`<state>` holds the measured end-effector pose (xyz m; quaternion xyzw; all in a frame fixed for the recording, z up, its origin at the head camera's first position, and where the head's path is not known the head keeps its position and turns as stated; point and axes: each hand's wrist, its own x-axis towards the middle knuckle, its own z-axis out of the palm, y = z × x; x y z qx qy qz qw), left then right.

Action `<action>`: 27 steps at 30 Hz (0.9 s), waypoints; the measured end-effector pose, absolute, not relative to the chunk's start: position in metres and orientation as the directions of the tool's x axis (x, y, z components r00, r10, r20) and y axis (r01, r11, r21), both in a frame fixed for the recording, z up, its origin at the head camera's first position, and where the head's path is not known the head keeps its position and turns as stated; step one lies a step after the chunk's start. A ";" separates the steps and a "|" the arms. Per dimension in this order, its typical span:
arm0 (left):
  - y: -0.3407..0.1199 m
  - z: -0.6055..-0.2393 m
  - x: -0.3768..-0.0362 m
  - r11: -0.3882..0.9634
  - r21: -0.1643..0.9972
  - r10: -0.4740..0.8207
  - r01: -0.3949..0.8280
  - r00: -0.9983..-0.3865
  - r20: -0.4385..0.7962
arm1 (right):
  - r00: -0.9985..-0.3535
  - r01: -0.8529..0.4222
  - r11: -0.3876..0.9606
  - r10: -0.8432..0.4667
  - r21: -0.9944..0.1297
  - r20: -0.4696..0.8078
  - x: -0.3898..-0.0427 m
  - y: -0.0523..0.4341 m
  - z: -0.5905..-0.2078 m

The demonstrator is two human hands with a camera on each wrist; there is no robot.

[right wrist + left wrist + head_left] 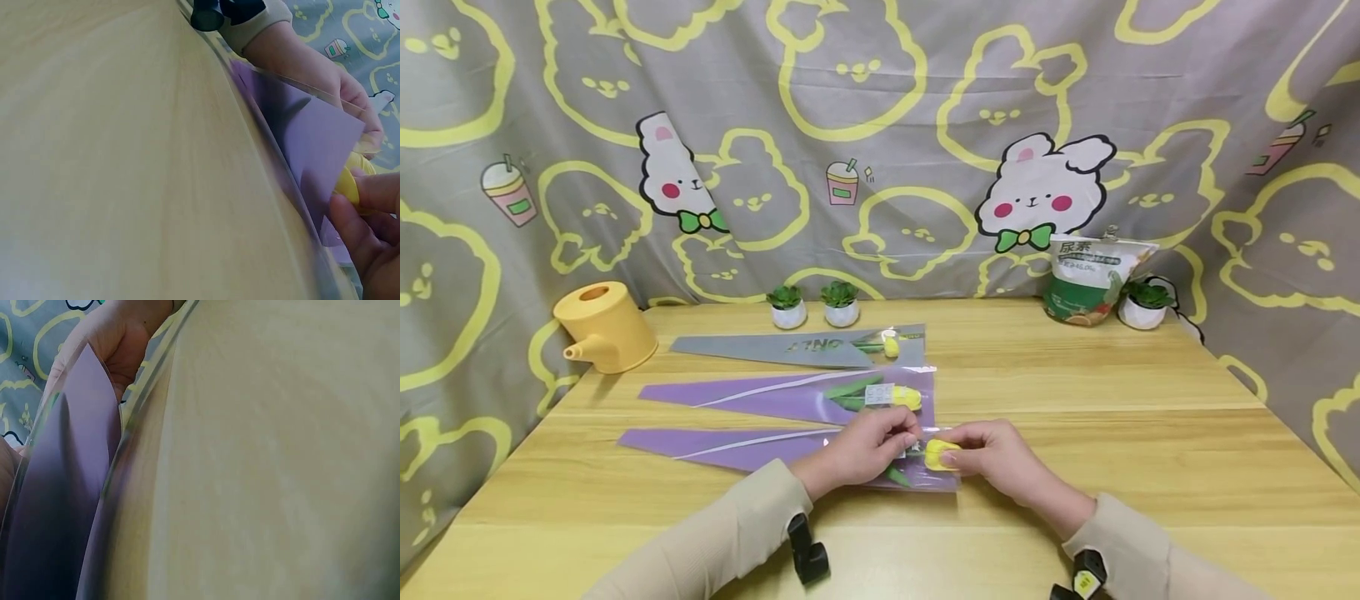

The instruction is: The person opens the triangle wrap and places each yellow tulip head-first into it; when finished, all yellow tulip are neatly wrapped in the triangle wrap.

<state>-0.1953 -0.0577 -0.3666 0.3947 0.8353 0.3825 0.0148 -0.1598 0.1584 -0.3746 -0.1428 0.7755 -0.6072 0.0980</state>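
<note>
Here, both hands meet at the wide end of the nearest purple cone-shaped plastic flower sleeve [752, 448], which lies flat on the pale wooden table [1150, 433], its point towards the left. The right hand [996, 458] pinches the yellow tulip head [940, 455] of an artificial flower between thumb and fingers, narrow and closed round it, right at the sleeve's open mouth. The left hand [861, 450] has its fingers curled onto the sleeve's edge just beside the flower, holding the film; the green stem and leaf [895, 477] show under it. In the right wrist view the purple sheet [312, 144] stands lifted off the table with the yellow bloom [351, 181] behind its edge.

Further back lie a second purple sleeve [790, 392] with a yellow flower in it and a grey sleeve [797, 348] likewise filled. A yellow plastic watering can [604, 327] stands at the far left, two small potted succulents in white pots [812, 307] at the back centre, and a green and white pouch [1090, 279] beside another small plant [1144, 304] at the far right.
</note>
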 end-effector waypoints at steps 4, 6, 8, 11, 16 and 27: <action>-0.058 -0.368 -0.196 0.395 0.655 0.667 0.643 -0.692 0.277 | -0.938 -0.122 0.243 -0.345 -0.962 0.032 -0.161 0.153 -0.375; -0.058 -0.368 -0.197 0.394 0.655 0.665 0.645 -0.692 0.281 | -0.938 -0.127 0.248 -0.346 -0.960 0.035 -0.161 0.152 -0.374; -0.059 -0.368 -0.197 0.388 0.656 0.664 0.648 -0.689 0.289 | -0.936 -0.132 0.250 -0.350 -0.959 0.038 -0.162 0.150 -0.374; -0.059 -0.368 -0.197 0.383 0.659 0.661 0.647 -0.691 0.294 | -0.935 -0.140 0.257 -0.351 -0.956 0.042 -0.163 0.149 -0.374; -0.058 -0.367 -0.197 0.373 0.682 0.650 0.629 -0.702 0.291 | -0.938 -0.144 0.272 -0.344 -0.951 0.044 -0.165 0.148 -0.376; -0.057 -0.367 -0.195 0.361 0.693 0.642 0.624 -0.705 0.301 | -0.934 -0.142 0.250 -0.355 -0.958 0.046 -0.165 0.140 -0.378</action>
